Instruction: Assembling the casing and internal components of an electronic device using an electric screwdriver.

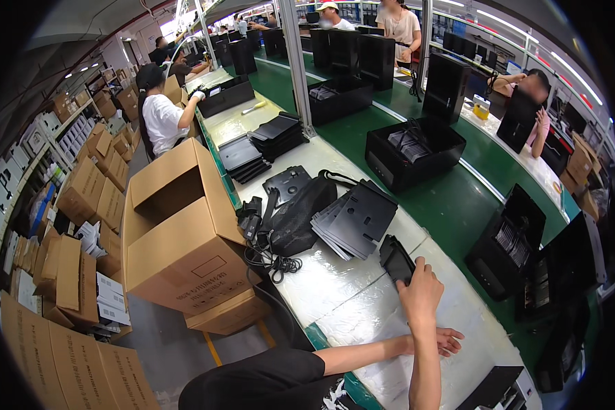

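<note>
My right hand (420, 290) is closed on the near end of a small black rectangular tray-like part (398, 260), tilted over the white worktop. My left forearm comes in from the left and passes beneath the right one. Beyond that crossing, my left hand (448, 342) rests low over the worktop, its fingers loosely apart and nothing in them. Just past the held part lies a fanned stack of flat black panels (362, 215). Left of it are a black mesh bag (297, 219) and coiled black cables (277, 266).
A large open cardboard box (178, 253) stands left of the bench. Along the green conveyor (417, 191) sit black computer cases (417, 150), some open with bundled parts inside. More stacked panels (246, 156) lie farther up. A black-and-silver unit (506, 391) is at lower right. Co-workers are seated and standing farther off.
</note>
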Demonstrator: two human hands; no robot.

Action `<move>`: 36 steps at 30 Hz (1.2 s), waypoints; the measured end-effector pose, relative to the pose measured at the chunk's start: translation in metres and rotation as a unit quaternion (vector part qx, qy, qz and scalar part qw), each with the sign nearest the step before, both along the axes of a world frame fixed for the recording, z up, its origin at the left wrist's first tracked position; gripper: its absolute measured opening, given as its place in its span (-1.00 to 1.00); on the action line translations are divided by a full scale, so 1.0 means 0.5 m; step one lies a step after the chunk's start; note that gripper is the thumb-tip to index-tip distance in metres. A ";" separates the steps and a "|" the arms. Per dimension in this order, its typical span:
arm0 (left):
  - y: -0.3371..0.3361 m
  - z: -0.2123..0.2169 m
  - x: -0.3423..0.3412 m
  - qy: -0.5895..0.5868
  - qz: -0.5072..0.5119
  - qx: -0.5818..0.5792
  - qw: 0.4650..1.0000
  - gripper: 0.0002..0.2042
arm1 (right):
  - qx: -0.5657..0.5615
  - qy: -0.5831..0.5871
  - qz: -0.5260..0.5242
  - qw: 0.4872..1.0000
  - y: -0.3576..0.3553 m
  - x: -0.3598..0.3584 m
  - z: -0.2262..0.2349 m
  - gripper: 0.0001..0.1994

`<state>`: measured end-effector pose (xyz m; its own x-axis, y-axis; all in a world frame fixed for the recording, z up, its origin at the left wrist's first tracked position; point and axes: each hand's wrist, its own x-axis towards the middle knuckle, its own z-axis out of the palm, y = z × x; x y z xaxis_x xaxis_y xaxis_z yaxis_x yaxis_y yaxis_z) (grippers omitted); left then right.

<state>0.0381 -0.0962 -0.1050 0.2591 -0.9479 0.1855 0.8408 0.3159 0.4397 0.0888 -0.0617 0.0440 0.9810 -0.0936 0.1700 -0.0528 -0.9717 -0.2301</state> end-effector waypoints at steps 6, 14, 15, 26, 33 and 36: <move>0.003 -0.001 0.003 0.007 0.011 0.010 1.000 -0.60 | -0.072 -0.049 0.004 0.996 0.018 -0.016 0.007 -0.38; -0.008 -0.009 0.008 0.019 -0.011 0.019 1.000 -0.59 | -0.036 -0.010 -0.060 0.997 -0.017 0.017 -0.030 -0.38; -0.008 -0.017 0.009 0.023 -0.011 0.010 1.000 -0.58 | -0.043 -0.029 -0.050 0.997 -0.011 0.017 -0.023 -0.36; -0.009 -0.016 0.005 -0.008 0.001 -0.017 1.000 -0.54 | -0.065 0.017 0.086 0.994 -0.036 0.014 -0.022 -0.77; -0.013 -0.027 0.009 0.042 -0.022 -0.017 0.999 -0.54 | 0.254 0.005 -0.079 0.964 -0.059 0.001 0.058 -0.61; -0.006 -0.044 0.010 0.026 -0.009 -0.020 0.999 -0.55 | 0.494 -0.076 -0.051 0.865 -0.027 0.006 0.055 -0.59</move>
<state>0.0431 -0.0989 -0.1268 0.2523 -0.9444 0.2108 0.8681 0.3172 0.3819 0.0917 -0.0751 0.0713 0.9322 -0.3520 0.0841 -0.0227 -0.2889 -0.9571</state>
